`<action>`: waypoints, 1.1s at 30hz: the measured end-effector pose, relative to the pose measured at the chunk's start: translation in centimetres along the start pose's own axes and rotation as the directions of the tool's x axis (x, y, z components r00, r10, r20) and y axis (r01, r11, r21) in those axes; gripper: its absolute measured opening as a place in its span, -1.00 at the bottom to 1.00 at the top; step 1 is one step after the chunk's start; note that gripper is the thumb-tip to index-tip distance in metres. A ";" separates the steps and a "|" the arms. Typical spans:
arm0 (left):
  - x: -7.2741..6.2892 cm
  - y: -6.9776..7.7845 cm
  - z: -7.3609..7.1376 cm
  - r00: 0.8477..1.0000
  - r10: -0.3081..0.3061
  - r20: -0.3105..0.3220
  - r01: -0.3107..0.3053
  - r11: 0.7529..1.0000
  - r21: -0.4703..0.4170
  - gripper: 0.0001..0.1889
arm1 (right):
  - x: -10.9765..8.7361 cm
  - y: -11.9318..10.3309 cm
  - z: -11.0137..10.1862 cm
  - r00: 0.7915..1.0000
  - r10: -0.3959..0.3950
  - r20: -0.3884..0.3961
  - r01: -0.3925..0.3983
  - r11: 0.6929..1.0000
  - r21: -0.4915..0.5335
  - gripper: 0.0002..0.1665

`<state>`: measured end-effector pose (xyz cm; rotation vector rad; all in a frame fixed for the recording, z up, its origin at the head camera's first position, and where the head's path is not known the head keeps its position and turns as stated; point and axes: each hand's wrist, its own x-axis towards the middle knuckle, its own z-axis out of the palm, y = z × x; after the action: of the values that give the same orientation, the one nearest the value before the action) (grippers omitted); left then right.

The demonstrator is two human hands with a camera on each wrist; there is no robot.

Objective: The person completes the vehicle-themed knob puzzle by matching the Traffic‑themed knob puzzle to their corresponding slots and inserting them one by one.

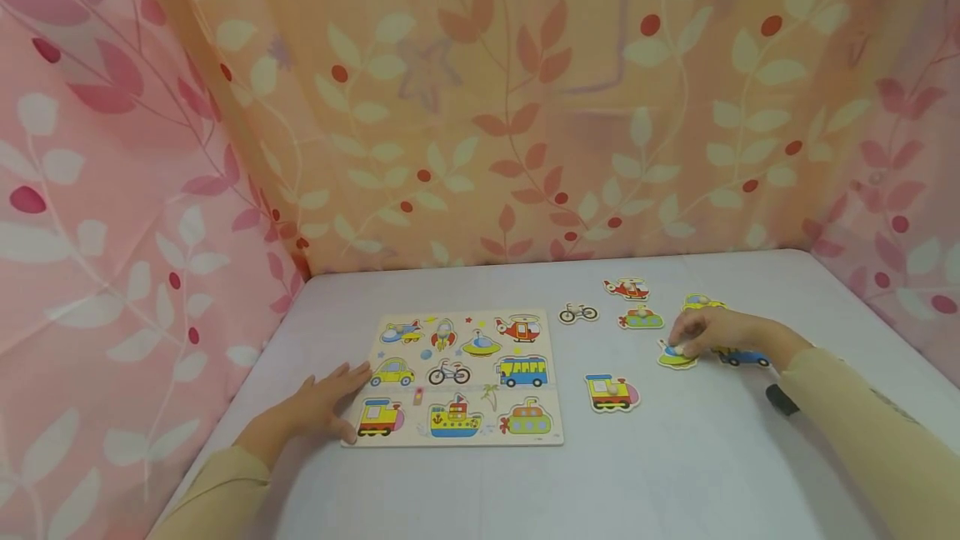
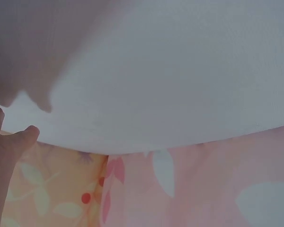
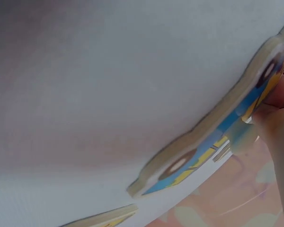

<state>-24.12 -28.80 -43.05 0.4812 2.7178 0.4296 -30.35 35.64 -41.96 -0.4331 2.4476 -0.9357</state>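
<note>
A wooden puzzle board (image 1: 487, 436) with printed vehicles lies flat on the table. My left hand (image 1: 318, 402) rests at its left edge, fingers spread and thumb near the lower left corner; the left wrist view catches only part of this hand (image 2: 12, 142). On the right, my right hand (image 1: 712, 332) pinches the flying saucer puzzle piece (image 1: 677, 362) by its knob. Beneath that hand is a blue and yellow bus piece (image 1: 744, 357), partly hidden; the right wrist view has this bus piece (image 3: 213, 137) large and edge-on beside the fingers (image 3: 277, 94).
Loose pieces lie between board and right hand: a bicycle (image 1: 578, 313), a helicopter (image 1: 628, 288), a submarine (image 1: 642, 318) and a train (image 1: 611, 393). A yellow piece (image 1: 701, 302) sits behind the right hand. A dark object (image 1: 782, 399) shows by the right sleeve. Patterned curtains (image 1: 480, 107) enclose the table.
</note>
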 end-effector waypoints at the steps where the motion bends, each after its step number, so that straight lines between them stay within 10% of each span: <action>1: 0.1 0.0 0.1 1.000 -0.007 0.000 0.007 1.000 -0.002 0.11 | 0.0 -0.1 0.0 1.000 0.008 0.004 -0.008 1.000 0.001 -0.81; 25: -0.3 0.2 0.1 1.000 0.008 -0.019 -0.008 1.000 -0.013 0.10 | 0.4 -0.2 0.2 0.996 0.084 -0.026 -0.083 0.995 0.049 -0.74; 33: -0.6 0.4 0.0 1.000 0.006 -0.022 -0.006 1.000 -0.002 0.07 | 0.2 -1.6 0.9 0.993 -0.003 -0.115 0.002 1.000 -0.005 -0.74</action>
<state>-23.49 -28.63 -42.77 0.4866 2.7375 0.4423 -29.83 33.90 -41.48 -0.3935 2.5539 -0.9814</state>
